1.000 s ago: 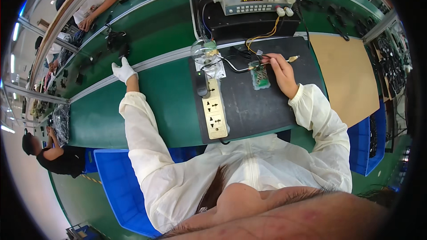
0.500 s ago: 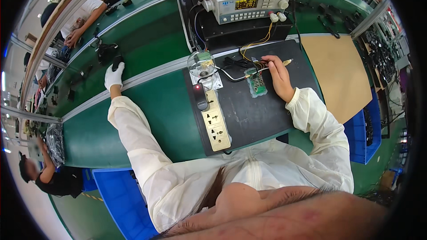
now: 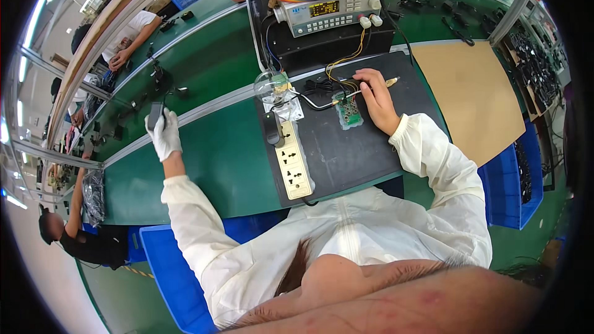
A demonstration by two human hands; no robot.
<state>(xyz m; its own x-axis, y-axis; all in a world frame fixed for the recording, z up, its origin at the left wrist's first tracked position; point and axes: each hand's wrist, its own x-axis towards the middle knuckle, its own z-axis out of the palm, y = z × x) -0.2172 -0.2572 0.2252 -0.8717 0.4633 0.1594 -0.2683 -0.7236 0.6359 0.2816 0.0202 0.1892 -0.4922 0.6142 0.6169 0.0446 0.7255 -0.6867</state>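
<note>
My left hand (image 3: 166, 136), in a white glove, is closed round a black power adapter (image 3: 156, 115) over the green bench's left part. My bare right hand (image 3: 378, 100) is closed, with curled fingers, on a thin cable (image 3: 355, 93) ending in a yellowish connector (image 3: 391, 81); the fingers partly hide it. Just left of that hand, a green circuit board (image 3: 349, 113) lies on the black mat (image 3: 346, 161). A black plug-in adapter (image 3: 272, 128) sits in the far end of a cream power strip (image 3: 293, 164). Beyond it stands a clear glass bulb (image 3: 270, 85).
Stacked test instruments (image 3: 327, 12) stand at the back on a black box (image 3: 328, 46). Brown cardboard (image 3: 467, 99) covers the right side. Blue bins (image 3: 510, 192) flank me. A metal rail (image 3: 204, 100) separates my bench from a green strip with loose adapters. Other people work at the far left.
My left hand has come back toward me from beyond the rail, bringing the power adapter. My right hand stays at the cable. The red light on the plug-in adapter no longer shows.
</note>
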